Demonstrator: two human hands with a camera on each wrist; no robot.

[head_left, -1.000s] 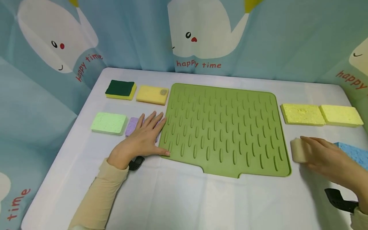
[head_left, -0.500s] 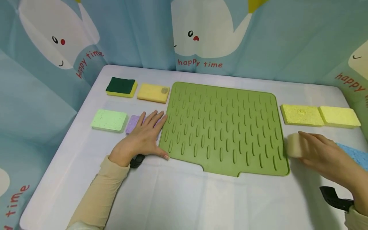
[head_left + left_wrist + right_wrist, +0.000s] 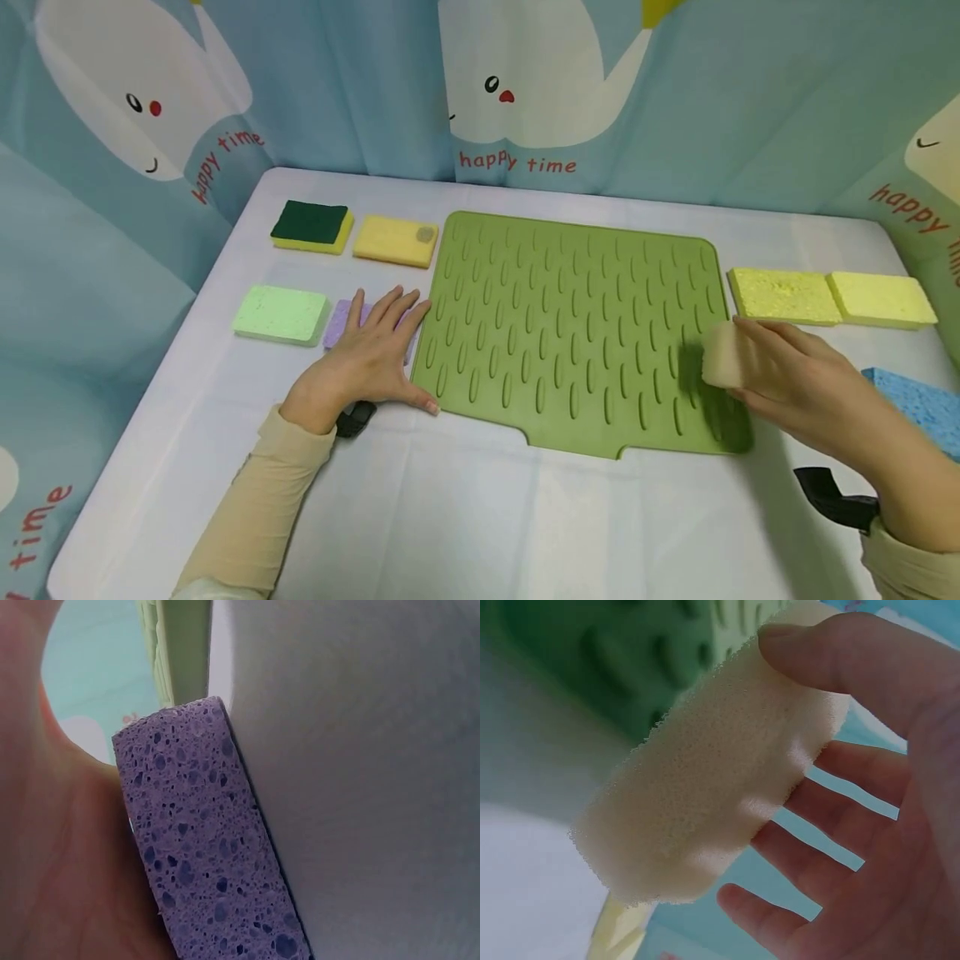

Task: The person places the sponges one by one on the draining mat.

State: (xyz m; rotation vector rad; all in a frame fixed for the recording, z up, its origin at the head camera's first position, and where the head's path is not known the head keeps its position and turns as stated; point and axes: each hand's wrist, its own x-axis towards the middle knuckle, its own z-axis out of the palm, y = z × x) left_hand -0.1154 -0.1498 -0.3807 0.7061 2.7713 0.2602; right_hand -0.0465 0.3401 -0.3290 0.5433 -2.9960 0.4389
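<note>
My right hand (image 3: 813, 387) grips a cream sponge (image 3: 722, 357) between thumb and fingers, over the right edge of the green ridged mat (image 3: 577, 325). In the right wrist view the cream sponge (image 3: 697, 780) shows its porous face, the thumb on one side and the fingers on the other. My left hand (image 3: 363, 362) is spread at the mat's left edge, its thumb tip at the lower left corner. Beneath that hand lies a purple sponge (image 3: 339, 323), partly hidden; the left wrist view shows the purple sponge (image 3: 206, 832) close beside the palm.
Left of the mat lie a green-topped yellow scouring sponge (image 3: 311, 225), a pale yellow sponge (image 3: 393, 240) and a mint green sponge (image 3: 281, 315). Two yellow sponges, one speckled (image 3: 783, 296) and one plain (image 3: 881, 300), sit at the right, with a blue sponge (image 3: 915, 408) nearer. A printed curtain (image 3: 360, 92) hangs behind the white table (image 3: 465, 517).
My right hand has moved left with the cream sponge, from beside the mat to over its right edge. The left hand has stayed at the mat's left side.
</note>
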